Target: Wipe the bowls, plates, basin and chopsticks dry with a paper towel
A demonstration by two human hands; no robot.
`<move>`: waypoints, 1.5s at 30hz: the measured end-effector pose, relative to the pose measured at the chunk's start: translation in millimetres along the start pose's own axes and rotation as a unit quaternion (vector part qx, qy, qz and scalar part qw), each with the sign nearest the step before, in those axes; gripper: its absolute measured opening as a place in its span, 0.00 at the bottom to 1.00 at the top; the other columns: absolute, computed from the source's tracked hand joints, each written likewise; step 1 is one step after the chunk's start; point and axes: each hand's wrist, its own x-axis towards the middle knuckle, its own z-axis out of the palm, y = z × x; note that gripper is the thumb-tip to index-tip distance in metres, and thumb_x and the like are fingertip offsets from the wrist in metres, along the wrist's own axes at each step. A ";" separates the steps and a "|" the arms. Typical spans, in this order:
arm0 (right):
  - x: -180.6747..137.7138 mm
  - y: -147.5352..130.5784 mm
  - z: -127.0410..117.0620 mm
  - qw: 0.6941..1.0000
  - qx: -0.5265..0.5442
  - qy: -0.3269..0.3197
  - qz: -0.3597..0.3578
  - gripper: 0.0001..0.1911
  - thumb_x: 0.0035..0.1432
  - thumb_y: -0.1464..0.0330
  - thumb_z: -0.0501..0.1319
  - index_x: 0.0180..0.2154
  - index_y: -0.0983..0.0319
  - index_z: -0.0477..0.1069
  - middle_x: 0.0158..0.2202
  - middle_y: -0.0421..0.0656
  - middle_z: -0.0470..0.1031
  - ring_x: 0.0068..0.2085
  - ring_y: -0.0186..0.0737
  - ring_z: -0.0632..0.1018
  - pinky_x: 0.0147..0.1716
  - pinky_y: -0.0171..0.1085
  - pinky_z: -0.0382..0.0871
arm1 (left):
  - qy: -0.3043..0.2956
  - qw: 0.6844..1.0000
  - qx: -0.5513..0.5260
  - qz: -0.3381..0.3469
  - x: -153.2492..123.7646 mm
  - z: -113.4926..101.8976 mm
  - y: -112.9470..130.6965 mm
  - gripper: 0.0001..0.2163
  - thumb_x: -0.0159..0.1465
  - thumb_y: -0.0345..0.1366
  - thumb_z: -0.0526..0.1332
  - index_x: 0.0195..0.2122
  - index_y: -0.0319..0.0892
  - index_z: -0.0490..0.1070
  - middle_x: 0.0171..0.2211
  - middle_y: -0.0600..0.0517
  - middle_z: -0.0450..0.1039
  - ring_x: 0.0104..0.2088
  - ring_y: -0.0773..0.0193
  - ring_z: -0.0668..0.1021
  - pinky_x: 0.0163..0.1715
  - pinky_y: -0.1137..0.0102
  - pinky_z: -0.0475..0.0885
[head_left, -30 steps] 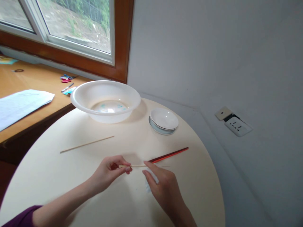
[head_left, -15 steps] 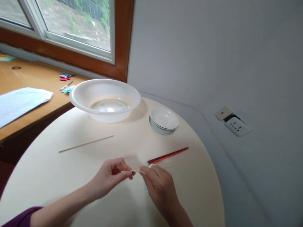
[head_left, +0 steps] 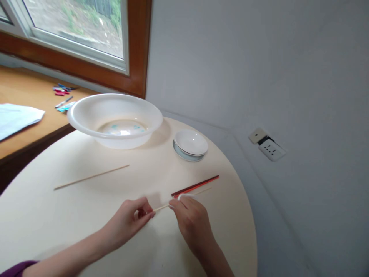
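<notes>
My left hand point(head_left: 134, 217) pinches one end of a thin pale wooden chopstick point(head_left: 161, 208). The stick runs on into my right hand point(head_left: 191, 221), which is closed around it with a piece of white cloth or tissue point(head_left: 185, 196), and its thin tip shows beyond. Just behind my right hand lies a pair of dark red and orange-red chopsticks point(head_left: 196, 186). A second pale wooden chopstick point(head_left: 91, 177) rests on the table to the left. The inside of my right palm is hidden.
A large translucent white basin point(head_left: 115, 141) with a little water stands at the back of the round table point(head_left: 95, 207). Stacked white dishes point(head_left: 190, 141) sit right of it. On the left, a wooden desk point(head_left: 17, 86) holds paper point(head_left: 19, 118) and small items. A wall with sockets is at right.
My left hand has drawn slightly away from my right, showing more of the stick between them. The stick's far end now tilts upward. The whole view has shifted a little to the right.
</notes>
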 end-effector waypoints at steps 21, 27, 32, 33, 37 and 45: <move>-54.5 71.8 -6.0 0.804 0.165 0.377 0.428 0.18 0.50 0.58 0.60 0.32 0.68 0.75 0.31 0.50 0.78 0.32 0.43 0.77 0.32 0.38 0.71 | 0.096 0.878 0.434 0.179 66.6 75.7 26.5 0.09 0.59 0.27 0.53 0.35 0.34 0.72 0.39 0.42 0.68 0.38 0.54 0.67 0.36 0.61 0.62; -54.8 71.0 -6.1 0.807 0.173 0.372 0.424 0.18 0.50 0.58 0.60 0.32 0.67 0.75 0.31 0.49 0.78 0.32 0.43 0.77 0.33 0.38 0.71 | 0.082 0.877 0.438 0.181 72.9 79.4 24.7 0.09 0.59 0.26 0.53 0.32 0.36 0.73 0.40 0.42 0.67 0.38 0.55 0.66 0.37 0.61 0.61; -55.7 70.6 -6.3 0.804 0.181 0.371 0.428 0.17 0.50 0.58 0.60 0.32 0.67 0.76 0.31 0.49 0.78 0.32 0.43 0.77 0.34 0.38 0.71 | 0.087 0.876 0.440 0.177 76.2 78.3 25.1 0.09 0.58 0.26 0.53 0.32 0.35 0.73 0.39 0.42 0.67 0.38 0.55 0.66 0.37 0.62 0.61; -55.6 70.3 -6.4 0.805 0.179 0.371 0.427 0.17 0.50 0.58 0.60 0.32 0.66 0.76 0.31 0.49 0.78 0.32 0.43 0.77 0.33 0.38 0.71 | 0.089 0.877 0.439 0.175 76.5 77.9 25.3 0.09 0.58 0.27 0.53 0.32 0.35 0.73 0.39 0.42 0.67 0.38 0.55 0.66 0.37 0.62 0.61; -54.3 69.1 -6.7 0.814 0.171 0.365 0.419 0.17 0.50 0.58 0.60 0.31 0.67 0.76 0.31 0.49 0.78 0.32 0.43 0.77 0.32 0.38 0.71 | 0.090 0.879 0.438 0.165 77.0 76.4 26.4 0.08 0.58 0.28 0.54 0.33 0.35 0.73 0.38 0.42 0.68 0.38 0.54 0.66 0.37 0.62 0.61; -55.1 67.3 -7.2 0.817 0.177 0.354 0.418 0.17 0.49 0.58 0.60 0.31 0.66 0.76 0.30 0.49 0.78 0.31 0.42 0.77 0.31 0.37 0.72 | 0.090 0.886 0.431 0.145 79.8 75.2 24.6 0.06 0.58 0.30 0.55 0.33 0.37 0.71 0.36 0.43 0.67 0.38 0.55 0.66 0.37 0.62 0.60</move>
